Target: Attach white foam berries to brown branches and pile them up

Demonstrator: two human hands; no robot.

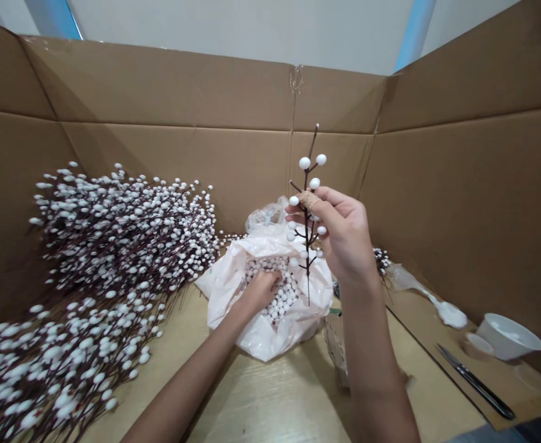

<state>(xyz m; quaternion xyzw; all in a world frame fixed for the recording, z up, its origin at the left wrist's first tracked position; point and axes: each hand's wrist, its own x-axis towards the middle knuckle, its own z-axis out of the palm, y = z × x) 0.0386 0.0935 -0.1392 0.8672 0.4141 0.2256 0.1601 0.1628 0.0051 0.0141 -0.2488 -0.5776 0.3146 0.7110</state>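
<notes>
My right hand (344, 231) is closed on an artificial berry stem (307, 246), pinching it between thumb and fingers and holding it upright above the bag. The stem is thin and dark, with white round berries on short side twigs; two of its tips show only small ends. A tan strip is wrapped round my right thumb. My left hand (260, 290) reaches into an open white plastic bag (270, 344) full of loose white berries (286, 298). Its fingers are curled among the berries, and what they hold, if anything, is hidden.
Piles of white berry stems (132, 227) lie at the left. On the right are a black-handled knife (477, 381), a white plastic cup (510, 335), a roll of tape (477, 346) and a white lump (450, 314) on plastic. Cardboard walls (182, 147) enclose the table (270, 400).
</notes>
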